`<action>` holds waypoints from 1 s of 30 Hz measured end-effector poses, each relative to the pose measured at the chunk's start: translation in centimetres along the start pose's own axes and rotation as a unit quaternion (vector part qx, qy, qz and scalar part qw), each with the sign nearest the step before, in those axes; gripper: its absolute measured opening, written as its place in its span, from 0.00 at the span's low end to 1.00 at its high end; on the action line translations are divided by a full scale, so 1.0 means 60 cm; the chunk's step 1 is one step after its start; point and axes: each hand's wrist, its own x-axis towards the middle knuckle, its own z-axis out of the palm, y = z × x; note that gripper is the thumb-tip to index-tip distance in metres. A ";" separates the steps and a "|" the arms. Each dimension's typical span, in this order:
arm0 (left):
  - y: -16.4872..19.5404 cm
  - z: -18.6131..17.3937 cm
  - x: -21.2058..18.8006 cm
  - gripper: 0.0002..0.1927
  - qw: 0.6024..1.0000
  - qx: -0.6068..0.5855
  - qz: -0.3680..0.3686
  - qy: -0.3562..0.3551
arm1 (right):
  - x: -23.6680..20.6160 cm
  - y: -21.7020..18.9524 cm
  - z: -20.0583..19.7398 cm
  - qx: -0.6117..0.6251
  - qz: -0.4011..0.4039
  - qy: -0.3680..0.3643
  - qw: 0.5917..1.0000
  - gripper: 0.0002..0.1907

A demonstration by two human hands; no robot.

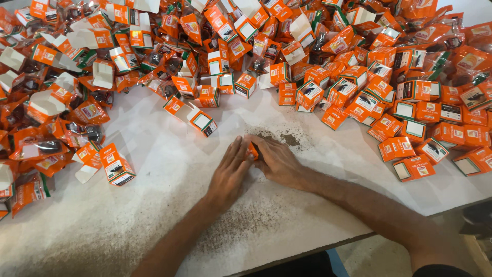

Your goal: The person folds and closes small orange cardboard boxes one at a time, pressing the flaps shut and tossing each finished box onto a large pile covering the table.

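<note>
Both of my hands rest together on the white table (154,169) near its middle. My left hand (229,172) lies flat with fingers pointing away, pressed against a small orange box (252,150). My right hand (277,160) curls over the same box from the right, so only a sliver of orange shows between the hands. Two open orange-and-white boxes (190,115) lie just beyond my fingers.
A big heap of small orange boxes and clear packets (246,46) fills the far side and left. Closed orange boxes (410,138) lie in rough rows at right. One open box (117,165) stands at left. The table's front edge (307,251) runs near my forearms.
</note>
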 end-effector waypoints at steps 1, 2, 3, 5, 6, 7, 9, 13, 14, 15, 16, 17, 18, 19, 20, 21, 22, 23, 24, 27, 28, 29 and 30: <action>0.007 0.006 -0.001 0.27 1.000 0.011 -0.004 -0.010 | -0.001 0.001 0.000 0.004 0.013 -0.005 1.000 0.43; 0.013 0.012 -0.003 0.27 0.999 0.024 -0.008 -0.020 | -0.002 0.003 0.001 0.006 0.019 -0.008 1.000 0.43; 0.016 0.016 -0.004 0.26 0.999 0.034 -0.013 -0.032 | -0.003 0.003 0.002 0.010 0.028 -0.011 0.999 0.43; 0.012 0.019 -0.005 0.24 0.999 0.029 -0.031 -0.026 | -0.004 0.009 0.003 0.012 0.030 -0.015 0.999 0.43; 0.007 0.019 -0.005 0.24 0.999 0.026 -0.038 -0.025 | -0.003 0.010 0.003 0.012 0.023 -0.017 1.000 0.44; -0.002 0.017 -0.006 0.24 0.999 -0.003 -0.033 -0.003 | -0.003 0.014 0.004 0.008 0.013 -0.016 1.000 0.44; -0.036 0.007 0.004 0.25 0.997 -0.061 -0.018 0.043 | 0.000 0.024 -0.003 -0.040 -0.025 -0.031 0.998 0.43; -0.102 -0.025 0.018 0.27 0.970 0.096 -0.191 0.114 | 0.009 0.054 -0.042 -0.139 0.036 0.071 0.987 0.32; -0.120 -0.037 0.021 0.28 0.959 0.136 -0.215 0.124 | 0.014 0.063 -0.057 -0.190 0.030 0.156 0.969 0.36; -0.133 -0.046 0.025 0.30 0.946 0.173 -0.238 0.132 | 0.016 0.069 -0.070 -0.238 0.025 0.238 0.941 0.40; -0.142 -0.046 0.030 0.31 0.942 0.173 -0.265 0.111 | 0.016 0.070 -0.074 -0.242 0.016 0.243 0.939 0.42; -0.151 -0.044 0.035 0.32 0.936 0.173 -0.291 0.095 | 0.016 0.070 -0.075 -0.247 0.001 0.248 0.937 0.44; -0.158 -0.040 0.041 0.33 0.929 0.174 -0.316 0.080 | 0.018 0.069 -0.072 -0.253 -0.015 0.254 0.934 0.46; -0.160 -0.031 0.046 0.33 0.937 0.169 -0.292 0.089 | 0.018 0.065 -0.063 -0.174 0.005 0.207 0.963 0.43; -0.155 -0.019 0.044 0.34 0.944 0.163 -0.271 0.097 | 0.015 0.056 -0.046 -0.091 0.026 0.155 0.983 0.41; -0.149 -0.006 0.041 0.35 0.949 0.158 -0.250 0.104 | 0.011 0.047 -0.029 -0.006 0.046 0.101 0.994 0.39; -0.135 0.012 0.034 0.31 0.963 0.149 -0.215 0.062 | 0.009 0.041 -0.013 0.059 0.062 0.079 0.993 0.42; -0.117 0.029 0.025 0.28 0.974 0.141 -0.179 0.016 | 0.006 0.035 0.003 0.125 0.079 0.058 0.987 0.44; -0.098 0.047 0.016 0.30 0.990 0.106 -0.083 0.040 | 0.003 0.031 0.015 0.194 0.098 0.036 0.976 0.46; -0.072 0.075 0.008 0.36 0.999 -0.006 -0.035 0.000 | -0.002 0.035 0.026 0.238 0.197 0.018 0.951 0.38; -0.075 0.073 0.012 0.38 0.997 -0.045 -0.060 -0.029 | -0.004 0.038 0.025 0.230 0.180 0.031 0.956 0.36; -0.091 0.061 0.019 0.35 0.979 -0.110 -0.169 -0.003 | -0.005 0.041 0.021 0.222 0.161 0.045 0.961 0.33; -0.122 0.034 0.027 0.32 0.946 -0.175 -0.274 0.020 | -0.005 0.043 0.020 0.214 0.143 0.061 0.964 0.31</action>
